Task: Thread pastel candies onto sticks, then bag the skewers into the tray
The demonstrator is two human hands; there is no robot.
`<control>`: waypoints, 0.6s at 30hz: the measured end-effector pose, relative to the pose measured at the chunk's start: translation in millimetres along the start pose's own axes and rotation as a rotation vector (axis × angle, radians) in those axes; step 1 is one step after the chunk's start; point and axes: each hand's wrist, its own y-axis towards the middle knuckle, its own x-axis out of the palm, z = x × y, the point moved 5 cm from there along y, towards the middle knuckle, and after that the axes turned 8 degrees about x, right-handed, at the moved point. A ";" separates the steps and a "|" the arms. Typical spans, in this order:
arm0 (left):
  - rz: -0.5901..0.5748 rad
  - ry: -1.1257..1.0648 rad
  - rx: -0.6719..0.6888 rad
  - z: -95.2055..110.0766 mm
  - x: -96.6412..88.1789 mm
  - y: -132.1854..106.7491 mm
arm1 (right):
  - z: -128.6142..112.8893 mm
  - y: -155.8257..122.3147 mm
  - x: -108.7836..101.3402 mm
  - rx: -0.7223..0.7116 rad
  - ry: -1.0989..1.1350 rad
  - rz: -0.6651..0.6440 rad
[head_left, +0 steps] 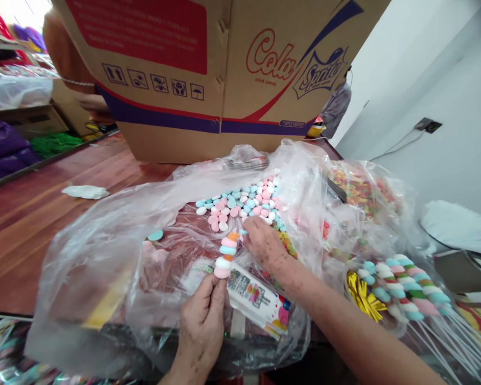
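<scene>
My left hand [205, 320] is closed round the lower end of a candy skewer [226, 258], which stands tilted slightly right. Pink, blue, white and orange pieces are stacked along it. Beside its top, my right hand [264, 241] is closed in a pinch, with a small light blue candy [244, 232] showing at the fingertips. Just beyond lies a loose heap of pink, blue and white candies [234, 205] on clear plastic. Printed candy packaging [256, 299] lies flat beneath and between my hands.
A large cardboard box [176, 128] stands behind the plastic sheeting [104, 256]. Finished-looking candy skewers [411, 283] and gold ties [363, 297] lie at right, near a bag of gummy candies [364, 190]. Another person [70, 48] is at far left, a second [337, 109] behind the box.
</scene>
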 end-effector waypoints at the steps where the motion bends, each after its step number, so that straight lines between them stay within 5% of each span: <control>1: -0.005 -0.001 0.002 -0.7 0.0 0.0 | -2.9 -2.3 3.2 -0.018 -0.012 -0.016; 11: 0.082 -0.046 0.006 1.7 1.9 -1.6 | 6.7 -8.3 11.8 -0.004 -0.025 -0.082; 18: 0.055 0.075 0.045 0.9 -1.1 1.7 | 9.8 -1.2 9.5 0.146 0.328 -0.047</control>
